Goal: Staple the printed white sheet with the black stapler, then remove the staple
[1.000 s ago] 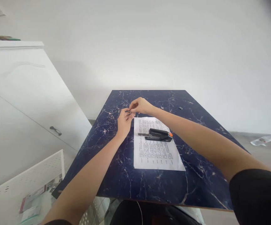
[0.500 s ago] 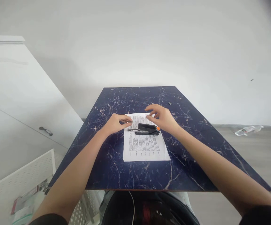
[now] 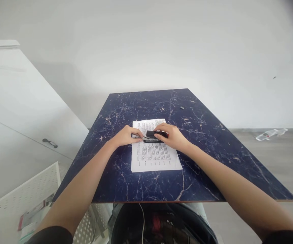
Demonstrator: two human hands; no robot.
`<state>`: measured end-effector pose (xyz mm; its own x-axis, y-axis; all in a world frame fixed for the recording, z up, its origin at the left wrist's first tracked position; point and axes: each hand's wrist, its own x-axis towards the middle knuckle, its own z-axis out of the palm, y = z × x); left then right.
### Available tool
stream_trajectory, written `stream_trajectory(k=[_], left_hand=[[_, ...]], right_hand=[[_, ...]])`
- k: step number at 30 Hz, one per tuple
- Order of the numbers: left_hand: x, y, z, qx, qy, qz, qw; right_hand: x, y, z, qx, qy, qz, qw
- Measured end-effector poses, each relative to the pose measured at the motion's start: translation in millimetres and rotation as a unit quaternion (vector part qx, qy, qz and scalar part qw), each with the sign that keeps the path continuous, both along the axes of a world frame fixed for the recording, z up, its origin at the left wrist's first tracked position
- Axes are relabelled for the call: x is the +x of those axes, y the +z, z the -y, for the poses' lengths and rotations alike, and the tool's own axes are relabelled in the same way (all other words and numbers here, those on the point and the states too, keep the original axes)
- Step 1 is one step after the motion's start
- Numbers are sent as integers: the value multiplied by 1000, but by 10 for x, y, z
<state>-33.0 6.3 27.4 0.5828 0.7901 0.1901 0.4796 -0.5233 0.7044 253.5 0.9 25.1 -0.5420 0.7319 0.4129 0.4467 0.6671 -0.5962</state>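
A black stapler (image 3: 151, 134) lies across the printed sheets of paper (image 3: 156, 165), its front end pointing left. My right hand (image 3: 173, 135) grips the stapler's right end, thumb in front and fingers over the top, covering the orange part there. At the other end, my left hand (image 3: 126, 136) pinches the metal slide (image 3: 144, 138) that sticks out of the stapler. The left fingertips partly hide that slide, so its exact position in the stapler cannot be made out.
The dark blue marbled table (image 3: 146, 105) carries a small dark piece (image 3: 181, 108) beyond my right hand. A white cabinet (image 3: 22, 101) and a white perforated basket (image 3: 42, 179) stand on the left. Clear plastic packaging (image 3: 270, 134) lies on the floor at right.
My right hand has come down and left onto the stapler and closed around it. My left hand has closed on the metal slide, which now sticks out less.
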Motion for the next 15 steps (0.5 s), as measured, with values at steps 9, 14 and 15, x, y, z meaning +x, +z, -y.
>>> stream_trajectory(k=[9, 14, 15], left_hand=[[66, -20, 11, -7, 18, 41, 999], [95, -17, 20, -9, 32, 56, 998], [98, -18, 21, -9, 30, 55, 998]], right_hand=[[-2, 9, 10, -11, -1, 1, 1000], [11, 10, 11, -13, -1, 3, 1000], [12, 9, 10, -12, -1, 3, 1000]])
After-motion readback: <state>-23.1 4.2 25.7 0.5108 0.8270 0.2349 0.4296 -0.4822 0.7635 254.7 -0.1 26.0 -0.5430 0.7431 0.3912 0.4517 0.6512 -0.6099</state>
